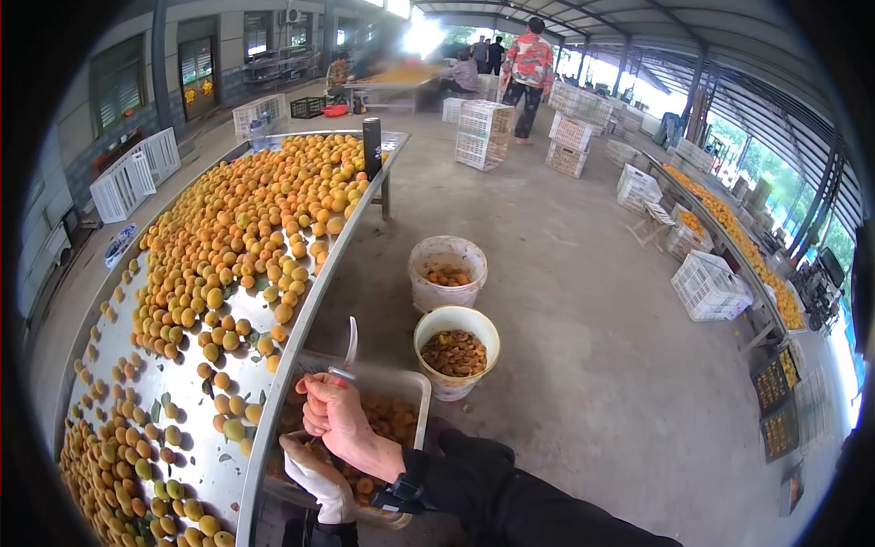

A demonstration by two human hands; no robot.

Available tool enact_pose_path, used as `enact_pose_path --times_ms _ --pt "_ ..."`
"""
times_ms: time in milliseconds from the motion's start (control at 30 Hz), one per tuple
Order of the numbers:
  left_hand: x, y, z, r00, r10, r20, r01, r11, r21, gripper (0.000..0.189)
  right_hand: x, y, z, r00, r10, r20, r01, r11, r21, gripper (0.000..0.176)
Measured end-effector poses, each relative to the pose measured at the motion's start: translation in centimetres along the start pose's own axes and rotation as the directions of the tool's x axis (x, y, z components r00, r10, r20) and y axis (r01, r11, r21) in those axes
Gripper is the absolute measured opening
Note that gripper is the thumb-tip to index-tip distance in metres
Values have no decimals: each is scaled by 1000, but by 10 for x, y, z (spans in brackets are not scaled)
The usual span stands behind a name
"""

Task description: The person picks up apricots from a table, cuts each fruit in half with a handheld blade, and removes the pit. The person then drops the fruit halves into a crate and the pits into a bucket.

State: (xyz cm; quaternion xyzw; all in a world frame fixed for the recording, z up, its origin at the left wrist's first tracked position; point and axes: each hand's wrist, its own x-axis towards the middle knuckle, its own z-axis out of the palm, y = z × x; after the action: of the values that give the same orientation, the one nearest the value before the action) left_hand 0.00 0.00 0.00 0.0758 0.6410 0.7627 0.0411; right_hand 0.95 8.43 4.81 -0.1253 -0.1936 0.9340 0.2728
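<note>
My right hand (342, 415) is closed round a knife (352, 345) with a curved blade pointing up and a bit of red at its handle. Just below it, my left hand (319, 476) wears a pale glove, its fingers curled; what they hold is mostly hidden behind my right hand. Both hands are over a pale crate (421, 401) of orange fruit pieces, beside the metal table's edge. Many apricots (246, 210) lie spread over that metal table (196, 387), some leaves among them.
Two buckets stand right of the crate: one (447, 296) with orange fruit pieces, the nearer (489, 333) with brown pits or scraps. A black cylinder (372, 146) stands on the table's far corner. White crates (483, 137) and several people are further back; another fruit-covered table (729, 228) runs along the right.
</note>
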Motion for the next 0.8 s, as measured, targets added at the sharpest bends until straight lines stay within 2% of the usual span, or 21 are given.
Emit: enact_pose_path --times_ms 100,167,200,267,300,367,400,467,500,533,567,600,633,667,700,733,767,800 --pt "3 14 -2 1000 2 -22 -2 1000 9 49 3 6 2 999 14 40 -14 1000 1 19" --pt "2 18 -3 972 -230 38 233 964 -125 45 0 6 -1 992 12 123 -3 997 -75 20" --pt "4 15 -7 972 -232 34 234 964 -126 45 0 7 -2 992 16 122 -7 997 -76 20" --pt "12 7 -17 945 -288 157 316 927 -201 40 0 11 -1 973 37 230 -16 995 -94 20" --pt "10 12 -16 945 -290 154 317 927 -201 40 -1 13 -2 973 41 229 -19 995 -95 20" --pt "9 29 -12 893 -391 223 442 856 -268 35 -2 17 -2 957 48 287 -7 990 -142 20" --pt "9 34 -13 894 -391 220 441 855 -271 35 -4 17 -1 956 52 288 -10 989 -144 20" --pt "11 40 -17 811 -494 312 569 790 -229 33 -8 19 1 946 51 320 19 977 -211 18" --pt "15 30 -25 813 -494 310 568 790 -232 33 -10 21 1 945 54 322 17 977 -212 18" --pt "19 11 -39 840 -356 410 427 899 -95 33 -14 23 1 942 44 331 54 958 -280 18" --pt "20 -1 -49 824 -225 520 249 968 24 33 -17 25 2 939 34 342 91 934 -345 17" --pt "19 2 -50 818 -175 548 239 970 -47 30 -25 19 5 938 91 334 84 876 -474 16" --pt "18 5 -48 820 -174 545 239 970 -49 30 -25 22 5 937 94 335 82 876 -476 16" --pt "16 8 -45 774 -296 560 475 856 -204 28 -26 27 2 922 51 384 160 852 -498 16" --pt "15 12 -42 699 -398 594 667 663 -340 27 -26 30 1 901 9 433 239 823 -515 17" --pt "22 -15 -51 699 -399 594 667 663 -340 27 -30 26 4 910 55 410 196 815 -544 16" --pt "37 -64 -66 693 -315 649 691 547 -472 23 -30 29 2 910 55 410 196 815 -545 16" --pt "45 -90 -74 692 -222 687 706 407 -580 21 -29 34 0 894 17 447 261 793 -550 16"
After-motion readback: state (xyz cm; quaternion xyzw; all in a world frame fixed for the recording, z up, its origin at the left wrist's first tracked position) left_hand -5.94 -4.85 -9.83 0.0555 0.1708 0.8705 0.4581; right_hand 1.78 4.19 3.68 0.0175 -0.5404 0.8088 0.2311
